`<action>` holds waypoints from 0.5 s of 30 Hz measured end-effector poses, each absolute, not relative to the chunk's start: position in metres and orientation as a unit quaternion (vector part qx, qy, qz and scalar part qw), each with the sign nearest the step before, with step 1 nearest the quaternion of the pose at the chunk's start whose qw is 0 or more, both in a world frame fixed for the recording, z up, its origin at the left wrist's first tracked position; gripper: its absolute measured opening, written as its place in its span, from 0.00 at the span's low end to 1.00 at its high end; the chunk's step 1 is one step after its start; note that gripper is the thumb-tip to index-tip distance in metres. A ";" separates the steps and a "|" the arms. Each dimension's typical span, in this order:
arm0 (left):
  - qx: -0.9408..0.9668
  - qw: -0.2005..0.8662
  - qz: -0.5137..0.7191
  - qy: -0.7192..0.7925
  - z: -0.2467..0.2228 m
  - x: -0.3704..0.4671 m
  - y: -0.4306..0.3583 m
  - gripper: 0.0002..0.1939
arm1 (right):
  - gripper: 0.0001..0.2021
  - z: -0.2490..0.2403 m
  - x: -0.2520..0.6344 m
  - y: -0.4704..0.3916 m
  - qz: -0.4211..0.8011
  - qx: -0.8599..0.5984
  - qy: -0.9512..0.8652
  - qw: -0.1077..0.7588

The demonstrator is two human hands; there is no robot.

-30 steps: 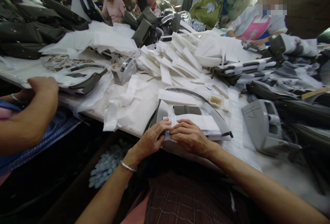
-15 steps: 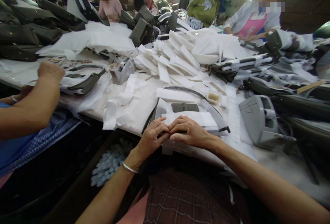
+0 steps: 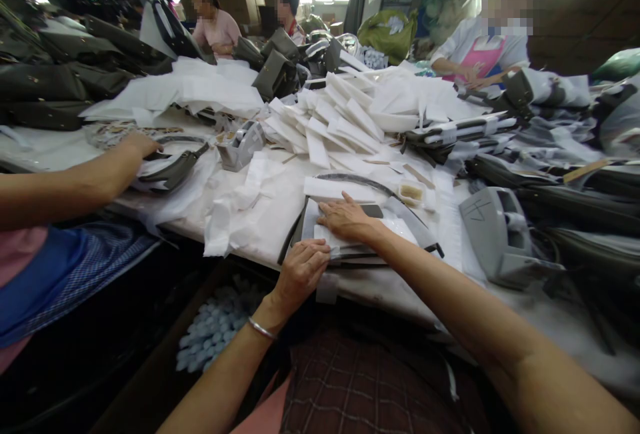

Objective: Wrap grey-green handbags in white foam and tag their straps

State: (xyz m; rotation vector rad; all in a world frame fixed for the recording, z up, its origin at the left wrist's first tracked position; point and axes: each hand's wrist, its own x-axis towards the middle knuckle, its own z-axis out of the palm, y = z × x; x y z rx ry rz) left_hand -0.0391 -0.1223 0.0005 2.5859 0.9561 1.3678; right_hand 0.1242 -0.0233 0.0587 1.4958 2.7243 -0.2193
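A dark handbag (image 3: 295, 226) lies on the table in front of me, with white wrapping sheet (image 3: 405, 229) on its upper side. Its long strap (image 3: 373, 182), wrapped in clear film, arches behind it. My right hand (image 3: 346, 219) lies flat on the wrapped bag with its fingers spread, partly covering a small dark flap (image 3: 373, 210). At the near left corner, my left hand (image 3: 304, 267) rests its extended fingers on the edge of the wrapping; its thumb is hidden. Neither hand lifts anything.
A grey tape dispenser (image 3: 495, 234) stands right, another tape dispenser (image 3: 243, 146) farther left. White foam sheets (image 3: 335, 114) are heaped behind, with dark bags (image 3: 540, 184) at right. A co-worker's arm (image 3: 100, 167) reaches over a bag at left. A small clear tray (image 3: 413, 194) sits behind the strap.
My right hand has moved away from my left, forward onto the bag's top, and flattened with fingers spread. My left hand stays at the near edge. The co-worker's hand at left has moved right.
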 end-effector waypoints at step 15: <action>0.837 0.015 0.456 0.303 -0.011 -0.039 -0.120 0.08 | 0.09 0.084 0.136 -0.008 -0.210 0.538 0.812 -0.083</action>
